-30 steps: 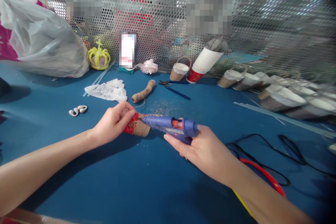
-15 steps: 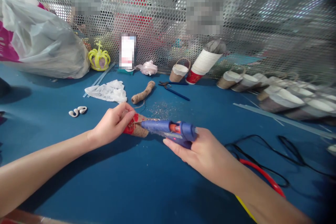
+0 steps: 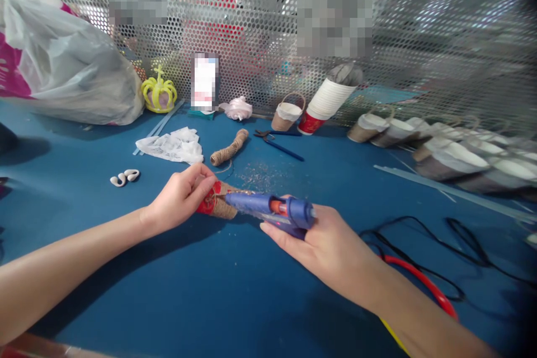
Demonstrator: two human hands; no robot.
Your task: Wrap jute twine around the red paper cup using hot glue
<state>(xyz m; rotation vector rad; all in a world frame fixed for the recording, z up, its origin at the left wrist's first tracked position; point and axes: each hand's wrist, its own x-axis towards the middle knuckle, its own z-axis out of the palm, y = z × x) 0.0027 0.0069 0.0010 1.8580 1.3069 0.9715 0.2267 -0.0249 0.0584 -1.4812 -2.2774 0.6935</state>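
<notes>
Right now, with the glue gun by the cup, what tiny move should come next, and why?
Maybe the right hand should ease the glue gun a little along the edge of the twine. Its tip is right by where twine meets red, some of the cup's red side is bare, and the left hand holds the cup.

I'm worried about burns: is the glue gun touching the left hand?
Apart. The head view shows part of the twine-wrapped red cup visible between the left hand and the tip of the glue gun.
</notes>
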